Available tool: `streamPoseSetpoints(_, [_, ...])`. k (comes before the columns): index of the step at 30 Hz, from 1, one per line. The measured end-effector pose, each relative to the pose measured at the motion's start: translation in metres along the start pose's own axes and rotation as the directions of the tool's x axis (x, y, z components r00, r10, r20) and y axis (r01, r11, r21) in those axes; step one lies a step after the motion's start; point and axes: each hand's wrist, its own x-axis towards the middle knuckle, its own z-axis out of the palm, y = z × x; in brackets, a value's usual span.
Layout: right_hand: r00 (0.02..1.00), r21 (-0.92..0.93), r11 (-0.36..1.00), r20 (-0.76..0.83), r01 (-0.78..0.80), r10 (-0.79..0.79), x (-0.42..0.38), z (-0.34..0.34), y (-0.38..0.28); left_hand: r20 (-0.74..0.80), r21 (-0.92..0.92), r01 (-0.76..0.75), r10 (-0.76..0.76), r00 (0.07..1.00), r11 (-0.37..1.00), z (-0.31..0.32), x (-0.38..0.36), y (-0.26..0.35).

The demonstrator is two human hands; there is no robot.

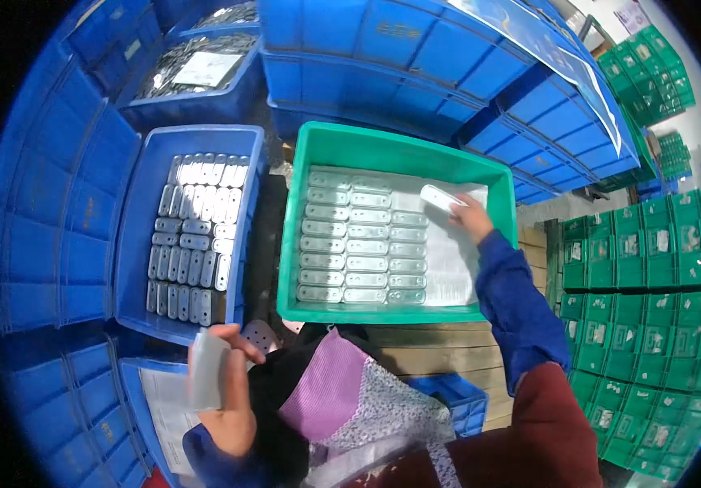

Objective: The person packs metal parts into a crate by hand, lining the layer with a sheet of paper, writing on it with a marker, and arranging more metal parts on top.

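Note:
My right hand (471,218) pinches one end of an oblong silver metal piece (438,197) with rounded ends, over the paper-lined back right of a green crate (403,315). Similar metal pieces (367,246) lie in three columns in the left and middle of that crate. The column nearest my right hand is shorter than the other two. Low on the left, my left hand (235,411) is wrapped around a pale grey metal piece (209,370), held upright with its flat side showing. Beyond that hand stands a blue crate (133,268) holding rows of silver pieces.
Tall stacks of blue crates (54,187) rise at the left and back. A back-left bin (196,104) holds many dark pieces and a paper sheet. Stacked green boxes (651,317) line the right. A small blue basket (460,403) sits below on wooden slats (440,358).

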Motion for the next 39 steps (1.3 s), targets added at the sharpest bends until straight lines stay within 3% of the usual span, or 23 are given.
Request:
streamPoseSetpoints(4, [1.0, 0.097, 0.995, 0.0, 0.03, -0.03, 0.039, 0.024, 0.03, 0.068, 0.061, 0.03, -0.034, 0.997, 0.998, 0.018, 0.006, -0.02])
streamPoseSetpoints(6, [0.998, -0.041, 0.998, 0.021, 0.053, -0.053, 0.062, 0.022, 0.045, -0.027, 0.049, 0.101, -0.1, 0.995, 0.994, 0.025, 0.007, -0.023])
streamPoseSetpoints(7, [0.981, -0.443, 0.879, 0.012, 0.179, -0.194, 0.046, 0.024, 0.023, -0.034, 0.059, 0.104, -0.103, 0.994, 0.993, 0.026, 0.009, -0.026])
streamPoseSetpoints(9, [0.893, -0.823, 0.476, 0.08, 0.31, -0.442, 0.043, 0.033, 0.02, -0.037, 0.07, 0.063, -0.06, 0.998, 0.996, 0.029, 0.012, -0.031])
streamPoseSetpoints(12, [0.888, -0.842, 0.38, 0.221, 0.382, -0.404, 0.046, 0.039, 0.012, -0.031, 0.129, 0.103, -0.1, 0.994, 0.986, 0.035, 0.018, -0.024])
streamPoseSetpoints(13, [0.852, -0.863, 0.322, 0.206, 0.39, -0.481, 0.048, 0.042, 0.015, -0.028, 0.132, 0.108, -0.106, 0.994, 0.985, 0.037, 0.019, -0.024])
streamPoseSetpoints(18, [0.839, -0.855, 0.235, 0.337, 0.463, -0.427, 0.042, 0.046, 0.001, 0.02, 0.164, 0.097, -0.101, 0.995, 0.982, 0.038, 0.022, -0.028])
streamPoseSetpoints(20, [0.661, -0.726, 0.164, 0.476, 0.668, -0.58, 0.045, 0.047, 0.012, 0.009, 0.159, 0.096, -0.099, 0.995, 0.983, 0.037, 0.023, -0.029])
streamPoseSetpoints(24, [0.744, -0.76, 0.198, 0.485, 0.619, -0.46, 0.04, 0.052, 0.001, -0.012, 0.158, 0.108, -0.108, 0.994, 0.981, 0.034, 0.023, -0.031])
streamPoseSetpoints(28, [0.716, -0.749, 0.182, 0.488, 0.637, -0.499, 0.039, 0.053, -0.001, -0.022, 0.167, 0.096, -0.094, 0.995, 0.981, 0.034, 0.024, -0.028])
streamPoseSetpoints(30, [0.746, -0.706, 0.309, 0.464, 0.637, -0.478, 0.037, 0.052, -0.008, -0.017, 0.195, 0.124, -0.123, 0.992, 0.973, 0.033, 0.024, -0.024])
streamPoseSetpoints(34, [0.705, -0.743, 0.23, 0.42, 0.629, -0.572, 0.049, 0.052, -0.013, -0.03, 0.183, 0.119, -0.116, 0.993, 0.976, 0.032, 0.023, -0.027])
streamPoseSetpoints(37, [0.807, -0.835, 0.191, 0.4, 0.516, -0.434, 0.064, 0.054, -0.011, -0.028, 0.197, 0.11, -0.107, 0.994, 0.974, 0.032, 0.024, -0.026])
streamPoseSetpoints(39, [0.797, -0.83, 0.183, 0.409, 0.528, -0.443, 0.071, 0.056, -0.01, -0.023, 0.188, 0.099, -0.096, 0.995, 0.977, 0.031, 0.024, -0.025])
